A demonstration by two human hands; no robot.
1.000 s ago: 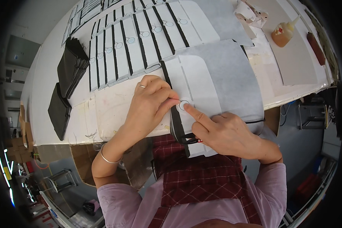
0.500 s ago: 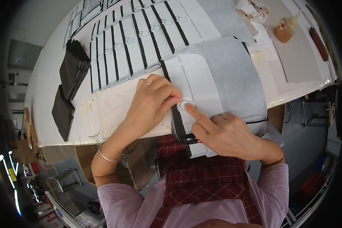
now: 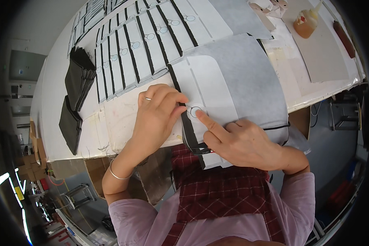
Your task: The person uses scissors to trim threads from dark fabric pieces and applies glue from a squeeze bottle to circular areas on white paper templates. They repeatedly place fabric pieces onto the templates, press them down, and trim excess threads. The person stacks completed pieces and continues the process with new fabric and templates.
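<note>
Ring (image 3: 195, 111), small and round, lies on a white panel (image 3: 205, 88) near the front edge of the counter (image 3: 53, 110), beside a black strip (image 3: 188, 129). Grey fabric (image 3: 254, 86) lies under the panel. Rows of white pieces with black strips (image 3: 151, 41) fill the back of the counter. Black stacks (image 3: 76, 96) sit by the left edge. An amber bottle (image 3: 304, 22) stands at the far right corner. The left hand (image 3: 158, 115) bends over, its fingers pinched together at the ring. The right hand (image 3: 240, 141) lies flat, pointing finger pressed just below the ring, other fingers curled.
</note>
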